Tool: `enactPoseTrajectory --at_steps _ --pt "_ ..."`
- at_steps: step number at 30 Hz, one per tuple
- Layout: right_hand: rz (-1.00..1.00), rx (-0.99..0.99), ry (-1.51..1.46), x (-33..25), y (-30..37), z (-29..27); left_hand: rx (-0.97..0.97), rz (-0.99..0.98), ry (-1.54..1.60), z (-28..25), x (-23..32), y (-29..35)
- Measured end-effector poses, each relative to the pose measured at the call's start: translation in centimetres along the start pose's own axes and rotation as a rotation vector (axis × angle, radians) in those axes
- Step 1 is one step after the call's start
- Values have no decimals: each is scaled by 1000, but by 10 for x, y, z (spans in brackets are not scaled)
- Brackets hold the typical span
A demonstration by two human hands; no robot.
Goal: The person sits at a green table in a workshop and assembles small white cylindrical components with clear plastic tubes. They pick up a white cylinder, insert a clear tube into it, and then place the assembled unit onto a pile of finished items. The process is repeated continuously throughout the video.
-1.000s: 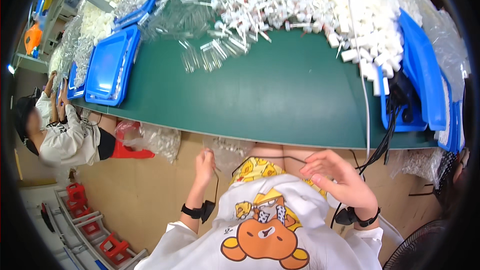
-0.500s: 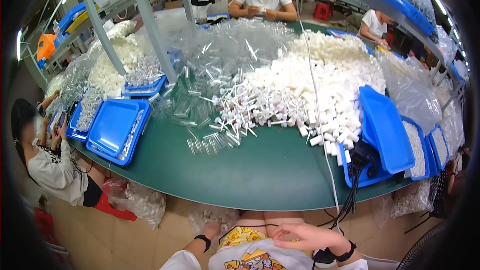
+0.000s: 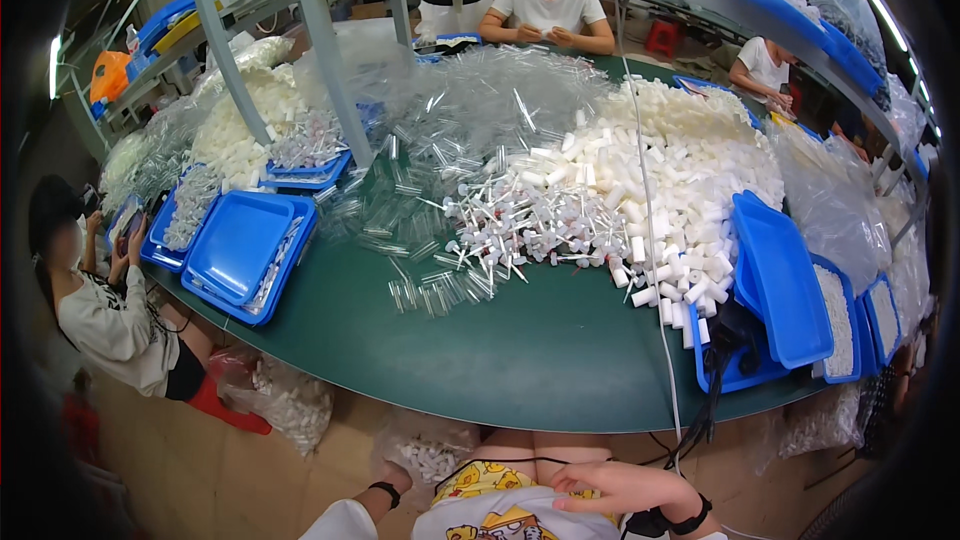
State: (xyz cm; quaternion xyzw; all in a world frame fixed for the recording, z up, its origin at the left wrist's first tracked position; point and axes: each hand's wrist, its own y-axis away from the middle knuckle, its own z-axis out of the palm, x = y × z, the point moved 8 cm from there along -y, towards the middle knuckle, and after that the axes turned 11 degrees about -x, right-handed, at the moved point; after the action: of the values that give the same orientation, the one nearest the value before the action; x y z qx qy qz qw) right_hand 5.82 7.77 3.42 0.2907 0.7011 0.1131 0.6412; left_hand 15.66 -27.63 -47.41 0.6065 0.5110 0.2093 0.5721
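My right hand [image 3: 622,487] rests over my lap, palm down, its fingers loosely stretched and apart, holding nothing. A black band circles that wrist. Down at my left side, my left hand [image 3: 397,480] is beside a clear plastic bag [image 3: 452,432] of white cylindrical pieces, below the table edge; its fingers are hidden. On the green table [image 3: 480,360] ahead lie clear tubes [image 3: 440,292], a heap of thin white sticks with whitish caps and some red parts [image 3: 540,225], and a large pile of white cylinders [image 3: 690,170]. Neither hand touches the table.
Blue trays [image 3: 250,250] stand at the left and more blue trays [image 3: 780,280] lean at the right, beside black cables [image 3: 715,380]. A white cord [image 3: 650,240] hangs across the pile. Grey rack posts [image 3: 335,60] rise behind. Several people sit around the table.
The view has shifted, so the table sits slightly lower and further right. My left hand has moved a little left and down, closer to the bag. My right hand stays over my lap.
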Motion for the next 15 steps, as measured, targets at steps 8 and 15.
enactPoseTrajectory --at_steps 8,15 --pt "78 -21 94 1 11 -9 230 50 257 -74 -4 35" --pt "131 -149 227 8 9 -33 33 -59 283 -68 -70 45"
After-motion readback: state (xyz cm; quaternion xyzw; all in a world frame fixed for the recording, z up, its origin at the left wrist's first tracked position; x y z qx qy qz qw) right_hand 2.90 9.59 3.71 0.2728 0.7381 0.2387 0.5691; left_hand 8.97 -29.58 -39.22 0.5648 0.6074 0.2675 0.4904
